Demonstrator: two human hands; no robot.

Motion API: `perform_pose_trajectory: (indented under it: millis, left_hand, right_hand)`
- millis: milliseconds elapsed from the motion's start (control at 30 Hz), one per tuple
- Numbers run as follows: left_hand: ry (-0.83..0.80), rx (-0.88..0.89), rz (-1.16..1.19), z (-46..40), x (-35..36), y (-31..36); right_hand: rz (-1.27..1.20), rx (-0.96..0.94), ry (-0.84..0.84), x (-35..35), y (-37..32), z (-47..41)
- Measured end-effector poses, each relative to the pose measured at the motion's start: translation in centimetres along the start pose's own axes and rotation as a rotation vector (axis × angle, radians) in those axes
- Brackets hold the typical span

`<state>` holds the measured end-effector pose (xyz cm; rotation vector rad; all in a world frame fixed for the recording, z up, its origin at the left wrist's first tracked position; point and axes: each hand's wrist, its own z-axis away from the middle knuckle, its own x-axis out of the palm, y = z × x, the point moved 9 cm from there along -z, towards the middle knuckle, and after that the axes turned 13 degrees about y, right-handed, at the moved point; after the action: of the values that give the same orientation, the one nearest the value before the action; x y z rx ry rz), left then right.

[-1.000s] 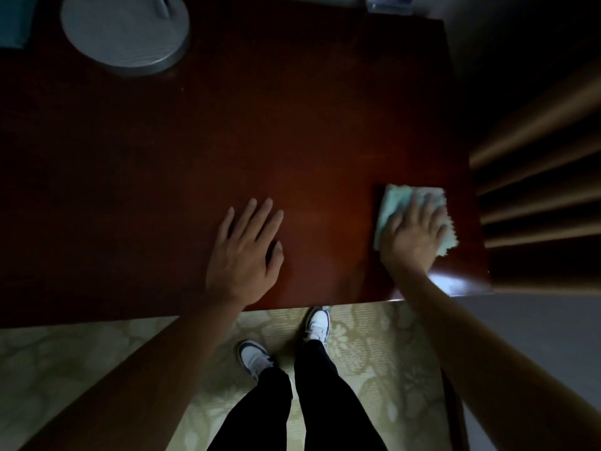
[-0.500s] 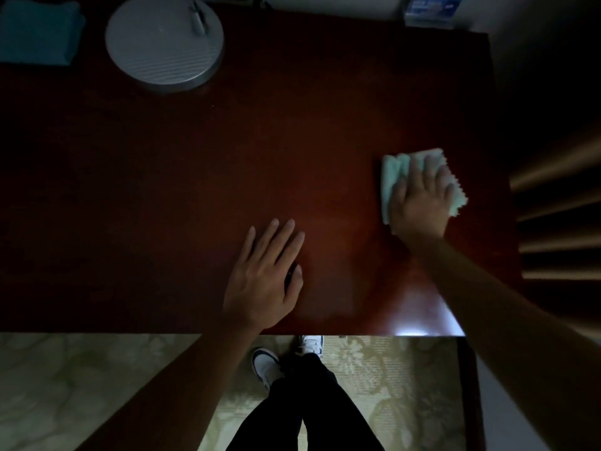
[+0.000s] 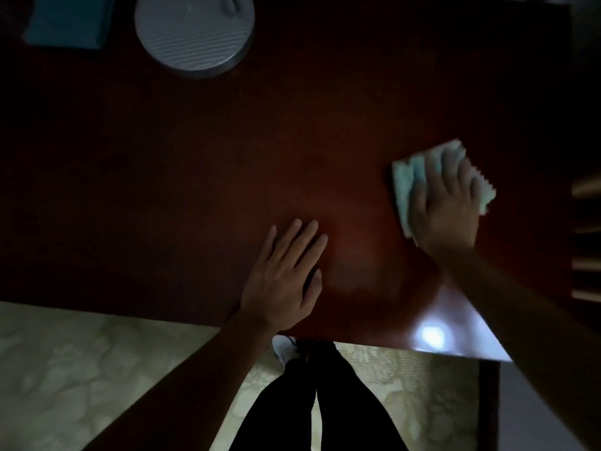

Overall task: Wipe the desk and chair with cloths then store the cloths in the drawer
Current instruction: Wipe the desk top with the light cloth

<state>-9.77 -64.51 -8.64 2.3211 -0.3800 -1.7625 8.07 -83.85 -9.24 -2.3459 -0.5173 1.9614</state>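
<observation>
The dark red-brown wooden desk (image 3: pixel 195 177) carries a round grey lamp base (image 3: pixel 194 31) and a folded teal cloth (image 3: pixel 66 22) at its far edge. The left hand (image 3: pixel 283 283) lies flat, fingers spread. The right hand (image 3: pixel 447 208) presses a crumpled pale-green cloth (image 3: pixel 406 183) flat near the desk's right side.

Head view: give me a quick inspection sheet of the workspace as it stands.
Surface: dark red-brown desk, glossy, light glare at near right corner.
Job's things: pale green cloth under right hand, flat on desk; darker teal cloth folded at far left.
Clutter: round grey lamp base at far edge.
Hands: left hand flat, empty, braced on desk.
Cables: nothing seen.
Surroundings: patterned floor; slatted chair at right.
</observation>
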Motion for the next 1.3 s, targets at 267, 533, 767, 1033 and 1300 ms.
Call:
perform_pose_trajectory:
  millis: [267, 533, 767, 1033, 1300]
  left_hand:
    - [-0.030, -0.001, -0.011, 0.0, 0.3, 0.0]
    - [-0.079, -0.002, -0.035, -0.1, 0.5, 0.1]
    - [-0.081, -0.003, 0.019, 0.1, -0.7, -1.8]
    - [-0.010, -0.200, -0.097, 4.2, -9.0, -20.1]
    - [0.085, -0.451, -0.215, 10.6, -18.5, -42.2]
  right_hand:
    - [-0.027, -0.316, -0.069, 2.4, -11.2, 2.8]
    - [-0.062, -0.330, -0.063, 0.1, -7.6, 7.7]
    - [-0.009, -0.238, -0.097, 1.5, -11.7, 8.3]
    - [-0.014, -0.265, -0.106, 4.9, -24.3, 7.4]
    - [-0.030, -0.414, -0.104, 11.4, -46.9, 3.5]
